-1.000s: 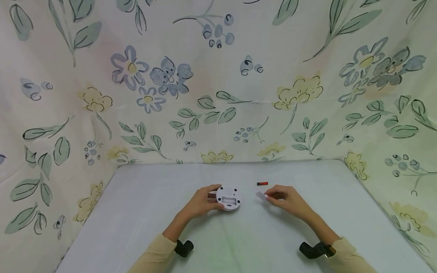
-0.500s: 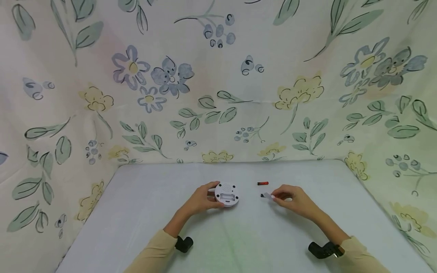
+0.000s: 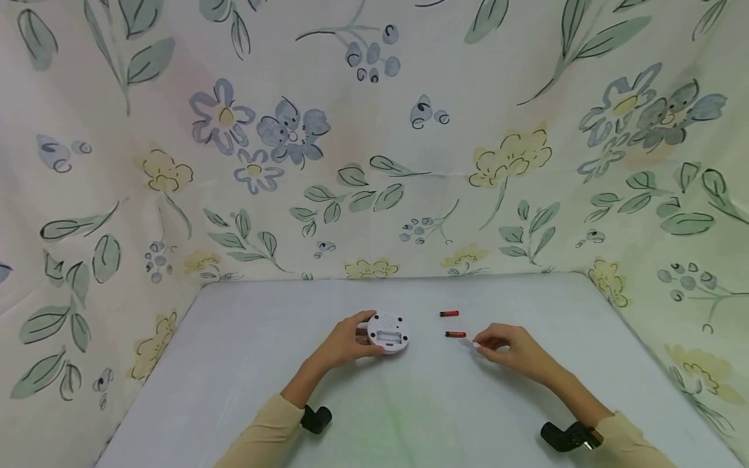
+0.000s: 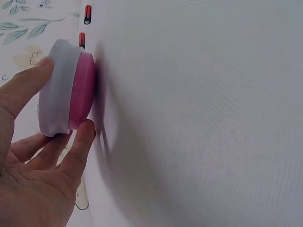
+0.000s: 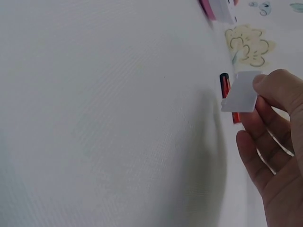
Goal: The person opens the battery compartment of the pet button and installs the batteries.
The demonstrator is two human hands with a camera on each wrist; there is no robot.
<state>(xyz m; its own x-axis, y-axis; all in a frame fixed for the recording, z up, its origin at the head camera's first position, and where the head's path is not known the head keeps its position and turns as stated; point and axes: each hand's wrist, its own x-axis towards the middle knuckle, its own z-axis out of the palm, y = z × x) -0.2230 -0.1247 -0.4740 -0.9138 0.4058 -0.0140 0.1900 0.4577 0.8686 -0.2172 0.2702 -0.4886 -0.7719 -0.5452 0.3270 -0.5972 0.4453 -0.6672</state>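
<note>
My left hand (image 3: 345, 342) grips a round white device (image 3: 389, 333) by its left side, thumb at the near edge. Its underside faces up, with small black feet, speaker holes and an uncovered battery compartment with nothing in it. The left wrist view shows the device's pink lower part (image 4: 83, 92) close over the table. Between thumb and fingertips, my right hand (image 3: 515, 353) pinches a thin white battery cover (image 5: 241, 92). Just left of that cover lies a red and black battery (image 3: 455, 334). A second battery (image 3: 449, 314) lies farther back.
A white cloth covers the table (image 3: 281, 312). Behind and along its sides hangs a floral curtain (image 3: 374, 214). Black wrist cameras sit on both forearms, the right one (image 3: 564, 437) low over the table.
My right hand has moved right and slightly nearer with the cover, leaving the nearer battery in plain sight. My left hand has shifted the device slightly back and left.
</note>
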